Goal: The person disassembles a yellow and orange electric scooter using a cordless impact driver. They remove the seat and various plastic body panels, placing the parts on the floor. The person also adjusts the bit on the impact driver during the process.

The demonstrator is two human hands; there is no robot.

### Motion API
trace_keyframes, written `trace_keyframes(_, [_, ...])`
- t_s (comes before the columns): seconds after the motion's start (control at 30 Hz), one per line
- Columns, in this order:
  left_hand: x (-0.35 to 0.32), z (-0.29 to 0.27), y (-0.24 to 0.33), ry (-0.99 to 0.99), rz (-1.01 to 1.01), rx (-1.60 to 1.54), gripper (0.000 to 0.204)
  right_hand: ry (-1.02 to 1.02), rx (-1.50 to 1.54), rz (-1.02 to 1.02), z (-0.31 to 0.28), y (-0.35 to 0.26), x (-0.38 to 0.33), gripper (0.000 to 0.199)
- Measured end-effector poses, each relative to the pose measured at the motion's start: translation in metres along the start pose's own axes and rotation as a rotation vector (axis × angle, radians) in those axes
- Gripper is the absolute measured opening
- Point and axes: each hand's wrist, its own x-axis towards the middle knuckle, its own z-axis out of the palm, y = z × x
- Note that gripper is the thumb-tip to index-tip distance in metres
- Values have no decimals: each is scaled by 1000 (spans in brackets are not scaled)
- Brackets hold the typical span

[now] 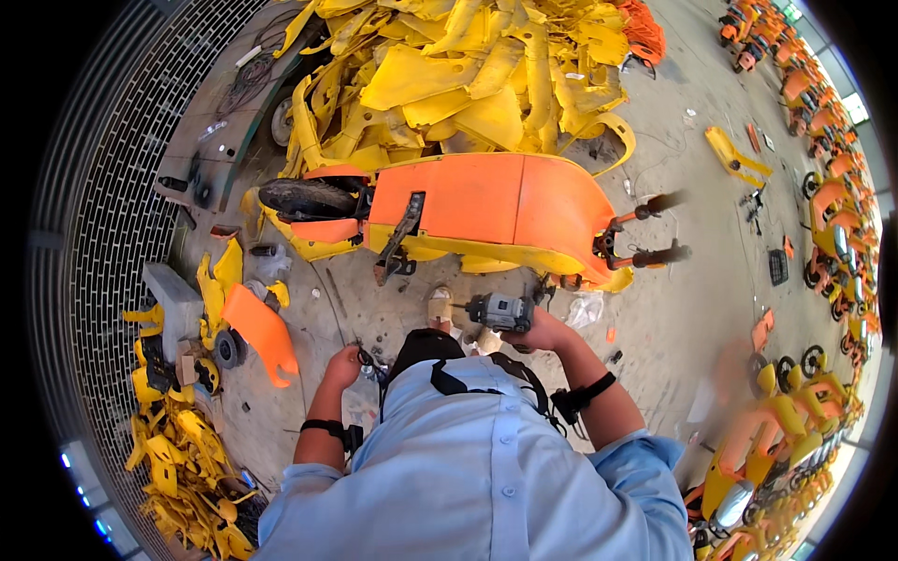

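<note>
A grey and black cordless drill [502,312] is in my right hand [544,332], its bit pointing left. The drill is just short of the near side of an orange and yellow scooter body [472,201], which lies on the floor in front of me. A black wheel [309,198] is at the scooter's left end, and bare forks [645,238] stick out at its right. My left hand [344,366] hangs low by my left side with its fingers curled. Something small and dark shows at its fingertips, too small to name.
Yellow body panels [449,84] are heaped behind the scooter. Left of me lie an orange panel [262,327], a small wheel [227,349] and more yellow scraps [178,458]. Scooters [832,224] stand in rows along the right. A yellow part [734,157] lies at the far right.
</note>
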Motion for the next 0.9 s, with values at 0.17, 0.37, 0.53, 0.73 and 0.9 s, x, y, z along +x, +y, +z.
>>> trace_keyframes(0.17, [-30, 14, -82, 76, -80, -77, 27, -272, -433, -239, -41, -23, 77, 41])
trace_keyframes(0.37, [-79, 46, -191, 33, -425, -383, 32, 481, 135, -399, -58, -31, 126, 36])
trace_keyframes(0.53, [-91, 102, -257, -130, -490, -352, 32, 262, -62, -283, -46, -29, 81, 40])
trace_keyframes(0.73, [-18, 18, -135, -109, -227, -79, 33, -13, -210, 22, -49, -56, 122, 41])
trace_keyframes(0.9, [38, -45, -81, 133, -68, -287, 30, 413, 155, -286, -46, -33, 158, 41])
